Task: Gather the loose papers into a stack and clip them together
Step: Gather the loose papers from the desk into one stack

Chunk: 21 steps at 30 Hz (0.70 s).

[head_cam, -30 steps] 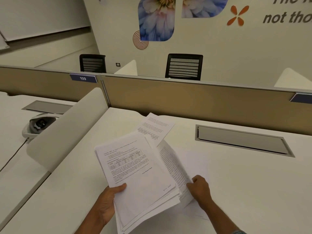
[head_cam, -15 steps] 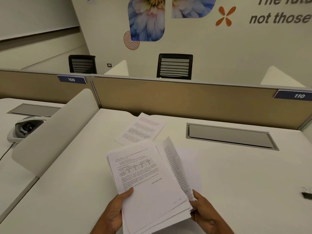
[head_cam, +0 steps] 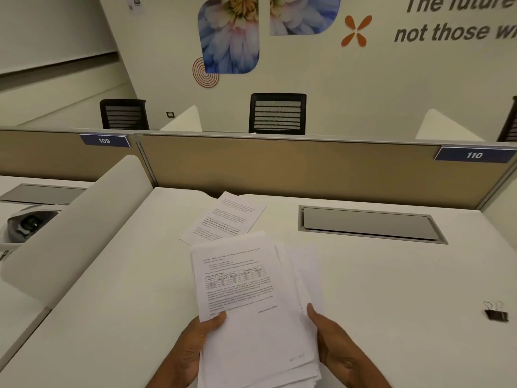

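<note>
A stack of printed white papers (head_cam: 251, 309) is held above the white desk (head_cam: 391, 289), a table of figures on its top sheet. My left hand (head_cam: 193, 351) grips the stack's left edge, thumb on top. My right hand (head_cam: 335, 348) grips its right edge, thumb on the top sheet. The sheets are roughly squared, with some edges fanned out at the right and bottom. One loose printed sheet (head_cam: 223, 217) lies flat on the desk just beyond the stack. A black binder clip (head_cam: 496, 313) sits on the desk at the far right, apart from both hands.
A grey cable hatch (head_cam: 369, 224) is set into the desk at the back right. A tan partition (head_cam: 279, 166) closes the desk's far side, and a white curved divider (head_cam: 72, 225) its left. A grey-and-white device (head_cam: 25, 224) rests on the neighbouring desk.
My right hand has pressed the raised sheet flat onto the stack and now grips its right edge. The view shifted right, bringing the binder clip into sight.
</note>
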{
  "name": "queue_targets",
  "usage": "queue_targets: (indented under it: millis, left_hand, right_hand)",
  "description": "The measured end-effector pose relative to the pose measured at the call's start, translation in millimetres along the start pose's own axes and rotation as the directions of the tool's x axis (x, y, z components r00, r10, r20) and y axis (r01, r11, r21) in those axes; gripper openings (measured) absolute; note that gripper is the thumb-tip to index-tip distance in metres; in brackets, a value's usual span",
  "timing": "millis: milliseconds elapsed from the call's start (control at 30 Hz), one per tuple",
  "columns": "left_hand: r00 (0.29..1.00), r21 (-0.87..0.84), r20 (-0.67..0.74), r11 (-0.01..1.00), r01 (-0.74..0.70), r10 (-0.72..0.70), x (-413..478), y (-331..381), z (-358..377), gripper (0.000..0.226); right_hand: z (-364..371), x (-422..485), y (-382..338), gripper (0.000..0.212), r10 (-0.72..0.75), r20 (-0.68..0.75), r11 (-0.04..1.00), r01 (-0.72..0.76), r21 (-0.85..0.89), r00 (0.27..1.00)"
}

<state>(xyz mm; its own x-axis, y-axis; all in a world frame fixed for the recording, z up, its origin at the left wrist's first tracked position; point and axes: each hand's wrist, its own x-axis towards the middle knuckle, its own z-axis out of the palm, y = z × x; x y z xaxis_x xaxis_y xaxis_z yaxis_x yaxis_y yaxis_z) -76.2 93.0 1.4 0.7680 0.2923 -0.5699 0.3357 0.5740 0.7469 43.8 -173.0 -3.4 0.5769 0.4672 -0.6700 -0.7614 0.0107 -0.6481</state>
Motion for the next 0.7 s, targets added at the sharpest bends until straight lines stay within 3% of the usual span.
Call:
queue_targets:
  millis: [133, 200, 300, 500, 567, 600, 667, 700]
  left_hand:
    - [0.998, 0.113, 0.037, 0.993, -0.044, 0.040, 1, 6, 13, 0.051]
    - [0.998, 0.106, 0.041, 0.993, -0.051, 0.046, 3, 7, 17, 0.057]
    - [0.996, 0.063, 0.076, 0.997, 0.036, -0.040, 9, 3, 17, 0.047]
    - [0.989, 0.173, 0.056, 0.977, 0.123, -0.135, 17, -7, 12, 0.081]
    - [0.993, 0.167, 0.027, 0.980, 0.108, -0.115, 23, -6, 11, 0.074]
    - [0.995, 0.162, 0.013, 0.982, 0.096, -0.100, 24, -4, 11, 0.070]
    - [0.997, 0.153, -0.011, 0.986, 0.071, -0.070, 26, 3, 12, 0.057]
    - [0.998, 0.146, -0.023, 0.988, 0.056, -0.053, 27, 6, 12, 0.049]
  right_hand:
    - [12, -6, -12, 0.043, -0.115, 0.049, 0.974, 0.122, -0.192, 0.992]
    - [17, -9, -14, 0.046, -0.126, 0.081, 0.972, 0.139, -0.188, 0.989]
    - [18, -10, -14, 0.042, -0.110, 0.122, 0.983, 0.127, -0.135, 0.986]
    - [12, 0, -4, 0.052, -0.054, 0.159, 0.967, 0.092, -0.239, 0.986]
    - [10, 7, -3, 0.051, -0.108, 0.031, 0.954, 0.112, -0.279, 0.994]
    - [7, 13, -2, 0.048, -0.164, -0.110, 0.938, 0.120, -0.325, 0.980]
    - [-2, 24, -3, 0.050, -0.332, -0.426, 0.853, 0.076, -0.516, 0.842]
    - [-7, 29, -4, 0.055, -0.414, -0.503, 0.786, 0.019, -0.618, 0.759]
